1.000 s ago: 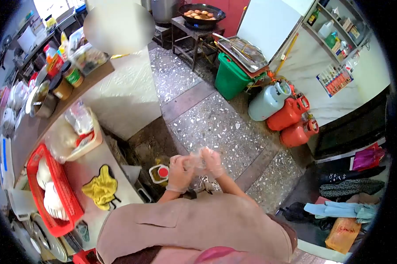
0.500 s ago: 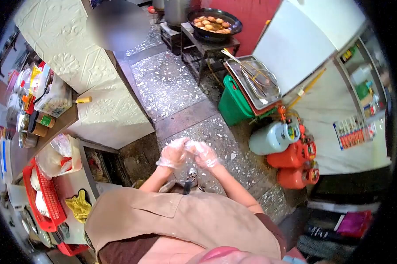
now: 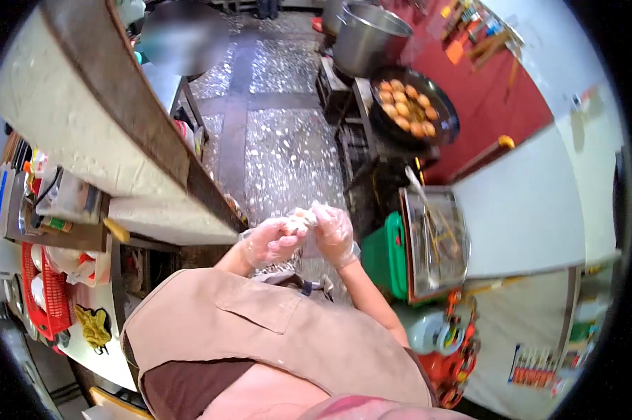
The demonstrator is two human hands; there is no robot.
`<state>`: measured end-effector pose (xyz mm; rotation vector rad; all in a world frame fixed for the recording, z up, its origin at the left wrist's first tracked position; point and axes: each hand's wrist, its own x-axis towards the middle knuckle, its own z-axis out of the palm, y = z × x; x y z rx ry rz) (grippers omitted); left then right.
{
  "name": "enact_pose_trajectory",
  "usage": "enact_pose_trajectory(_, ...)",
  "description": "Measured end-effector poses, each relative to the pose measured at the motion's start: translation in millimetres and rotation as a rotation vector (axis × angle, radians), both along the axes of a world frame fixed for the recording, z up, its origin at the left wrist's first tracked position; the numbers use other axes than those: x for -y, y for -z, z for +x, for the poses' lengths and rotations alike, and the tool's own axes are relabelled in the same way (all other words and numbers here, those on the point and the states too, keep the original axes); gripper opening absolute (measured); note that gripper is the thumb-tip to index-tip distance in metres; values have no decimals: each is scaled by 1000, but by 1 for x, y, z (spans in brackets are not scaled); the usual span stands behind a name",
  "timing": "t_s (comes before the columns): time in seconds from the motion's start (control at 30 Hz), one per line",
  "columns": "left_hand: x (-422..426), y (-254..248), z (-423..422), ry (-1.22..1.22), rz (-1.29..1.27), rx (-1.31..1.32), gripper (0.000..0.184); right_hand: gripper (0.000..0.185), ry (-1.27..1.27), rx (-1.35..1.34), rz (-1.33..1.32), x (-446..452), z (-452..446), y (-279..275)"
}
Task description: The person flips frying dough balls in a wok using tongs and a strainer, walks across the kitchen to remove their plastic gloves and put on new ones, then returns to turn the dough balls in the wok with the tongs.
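In head view, shows left hand (image 3: 270, 243) and right hand (image 3: 332, 231), in clear gloves (image 3: 345, 255), together above speckled floor (image 3: 288, 157), with fingertips at a pale bunched mass (image 3: 300, 221) between them; cannot tell whether clamped on it or merely touching. Beyond right hand, includes green bin (image 3: 384, 259); ahead, shows black pan (image 3: 445, 115) with round browned pieces (image 3: 402, 110)

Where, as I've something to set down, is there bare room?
Ahead of the left hand and right hand, bare floor runs between the pale wall and the stand; on the counter, a patch between the yellow cloth and the apron. Crowded: the stand, under a pan, and the tray, with utensils.
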<state>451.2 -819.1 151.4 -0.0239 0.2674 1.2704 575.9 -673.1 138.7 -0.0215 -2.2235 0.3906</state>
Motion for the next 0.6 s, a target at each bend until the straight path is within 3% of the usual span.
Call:
enact_pose_trajectory(0.07, -50, 2, -37, -129, 53, 415, 29, 34, -56, 4, 16, -38, -42, -12)
enact_pose_trajectory(0.2, -132, -27, -92, -199, 152, 500, 30, 24, -132, 113, -194, -97, -107, -46)
enact_pose_trajectory(0.33, -192, -25, -151, -334, 87, 255, 28, 37, -227, 197, -375, -167, -179, -32)
enact_pose_trajectory(0.37, -206, -18, -169, -357, 97, 190, 26, 36, -337, 217, -370, -183, -200, -38)
enact_pose_trajectory(0.4, -221, -11, -186, -336, 187, 226, 24, 37, -217, 292, -197, -200, -218, -30)
enact_pose_trajectory(0.47, -250, 6, -221, -351, 231, 335, 23, 32, -264, 275, -196, -232, -259, -14)
enact_pose_trajectory(0.53, -276, 2, -256, -384, 207, 398, 24, 42, -301, 141, -46, -265, -307, -10)
enact_pose_trajectory(0.6, -307, -6, -303, -418, 205, 443, 25, 40, -286, 128, 17, -298, -360, -1)
